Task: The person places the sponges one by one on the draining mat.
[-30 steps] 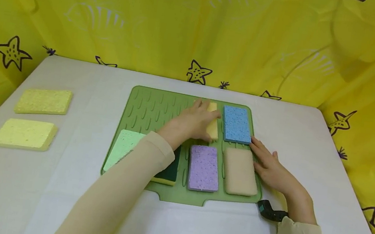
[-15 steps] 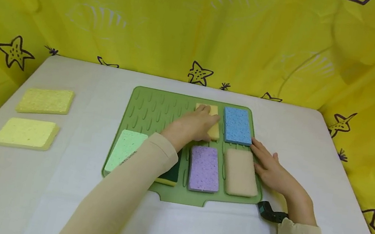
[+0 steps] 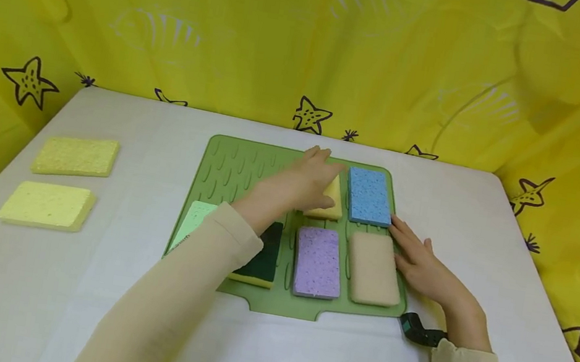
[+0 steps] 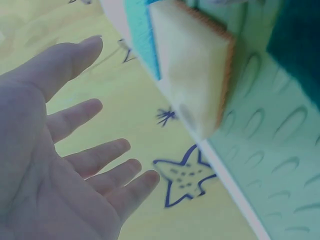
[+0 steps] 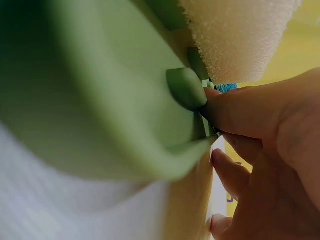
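My left hand is above a pale yellow sponge in the back row of a green ridged mat. In the left wrist view its fingers are spread, apart from the sponge, with nothing in the palm. My right hand lies at the mat's right edge, fingers extended, beside a blue sponge and a beige sponge. The right wrist view has the thumb right at the mat's raised rim, below the beige sponge, with the other fingers along the outer side.
The front row also holds a purple sponge, a dark green scourer sponge and a mint sponge, partly behind the left sleeve. Two yellow sponges, one rear and one front, lie left on the white table. A yellow curtain surrounds it.
The left hand has let go of the pale yellow sponge on the mat and lifted off it, fingers straightening. My right hand stays at the mat's edge.
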The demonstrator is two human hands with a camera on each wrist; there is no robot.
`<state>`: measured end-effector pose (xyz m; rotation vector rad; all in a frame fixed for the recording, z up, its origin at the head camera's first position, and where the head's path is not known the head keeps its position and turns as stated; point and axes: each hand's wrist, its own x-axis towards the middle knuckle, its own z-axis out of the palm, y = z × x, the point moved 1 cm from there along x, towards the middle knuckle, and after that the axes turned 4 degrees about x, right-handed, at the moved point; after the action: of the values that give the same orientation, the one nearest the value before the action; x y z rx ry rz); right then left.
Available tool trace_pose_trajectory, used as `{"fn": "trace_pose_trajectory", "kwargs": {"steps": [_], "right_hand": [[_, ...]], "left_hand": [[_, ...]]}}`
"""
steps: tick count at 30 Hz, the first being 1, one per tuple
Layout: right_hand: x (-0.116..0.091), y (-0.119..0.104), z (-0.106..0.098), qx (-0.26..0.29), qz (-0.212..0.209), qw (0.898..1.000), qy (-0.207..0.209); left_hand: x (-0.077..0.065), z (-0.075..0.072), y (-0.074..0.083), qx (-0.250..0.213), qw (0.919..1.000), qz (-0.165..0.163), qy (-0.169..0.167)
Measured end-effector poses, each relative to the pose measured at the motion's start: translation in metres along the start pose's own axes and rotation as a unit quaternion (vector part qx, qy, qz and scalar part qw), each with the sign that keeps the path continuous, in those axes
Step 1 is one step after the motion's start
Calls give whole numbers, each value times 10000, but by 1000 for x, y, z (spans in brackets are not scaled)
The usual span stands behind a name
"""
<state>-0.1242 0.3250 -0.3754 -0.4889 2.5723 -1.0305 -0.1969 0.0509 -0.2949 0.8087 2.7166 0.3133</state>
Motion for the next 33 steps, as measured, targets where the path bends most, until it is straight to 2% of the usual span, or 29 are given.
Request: {"fn": "trace_pose_trajectory", "kwargs": {"steps": [6, 13, 22, 27, 33], "right_hand": [[-1, 0, -1, -22, 16, 10000, -14], [-2, -1, -1, 7, -4, 10000, 7], [-4, 1, 0, -14, -8, 10000, -32], [-2, -1, 0, -19, -29, 10000, -59], [0, -2, -1, -67, -9, 10000, -40]], "left_hand": [[-21, -13, -10, -122, 9992, -134, 369], [-47, -19, -27, -145, 9961, -410, 766], [-80, -15, -51, -446, 9897, -619, 1208], [-97, -11, -65, -444, 9852, -658, 1518], [-115, -7, -79, -392, 9810, -852, 1697]]}}
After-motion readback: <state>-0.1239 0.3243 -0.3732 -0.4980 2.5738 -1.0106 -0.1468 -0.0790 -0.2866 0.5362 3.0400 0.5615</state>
